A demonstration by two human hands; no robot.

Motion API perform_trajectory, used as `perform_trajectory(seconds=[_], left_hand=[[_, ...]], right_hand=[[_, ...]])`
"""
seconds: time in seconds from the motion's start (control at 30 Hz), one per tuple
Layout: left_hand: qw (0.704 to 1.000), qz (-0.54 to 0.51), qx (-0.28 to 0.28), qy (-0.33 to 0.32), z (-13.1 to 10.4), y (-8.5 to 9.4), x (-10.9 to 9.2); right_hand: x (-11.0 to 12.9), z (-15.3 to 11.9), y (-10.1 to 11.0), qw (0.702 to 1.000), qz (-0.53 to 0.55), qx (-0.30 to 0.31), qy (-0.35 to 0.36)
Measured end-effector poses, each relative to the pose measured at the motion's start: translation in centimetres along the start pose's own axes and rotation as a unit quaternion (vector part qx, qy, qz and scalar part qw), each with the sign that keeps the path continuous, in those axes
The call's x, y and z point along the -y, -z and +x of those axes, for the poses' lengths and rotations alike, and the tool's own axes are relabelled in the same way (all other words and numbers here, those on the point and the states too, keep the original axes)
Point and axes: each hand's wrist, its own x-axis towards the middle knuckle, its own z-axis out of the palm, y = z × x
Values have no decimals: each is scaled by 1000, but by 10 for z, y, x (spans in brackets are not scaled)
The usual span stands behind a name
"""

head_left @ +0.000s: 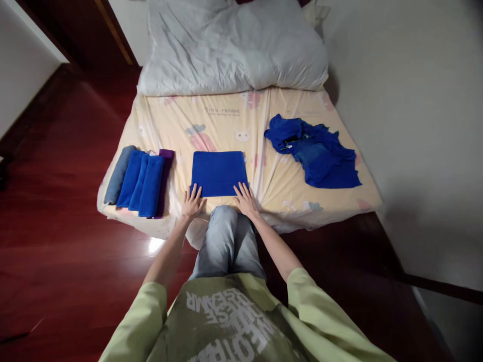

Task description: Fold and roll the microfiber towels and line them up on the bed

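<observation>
A blue towel [219,172] lies flat and squared out on the bed in front of me, with a small white tag at its right edge. My left hand [192,202] rests on its near left corner, fingers spread. On the near right corner lies my right hand [245,198], its fingers also stretched out flat. To the left is a row of rolled or folded towels: a grey-blue one [119,176], several blue ones [151,185] and a purple one [166,176]. A crumpled heap of blue towels [320,153] sits to the right.
The bed carries a yellow patterned sheet [226,118] under a clear plastic-like cover. Across its far end lies a large pale grey bundle of bedding [234,50]. A wall [415,125] runs along the right side, and dark red floor [68,226] lies to the left.
</observation>
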Motion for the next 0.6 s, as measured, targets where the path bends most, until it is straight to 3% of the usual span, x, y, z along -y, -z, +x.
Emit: perform_trajectory(seconds=[0.3,0.6], left_hand=[[998,32,19,-44,19,5,5],[997,54,35,-36,34,-1,15]], right_hand=[[-11,8,18,1000,2,2,2],[-19,12,10,1000,-19,-13,-2]])
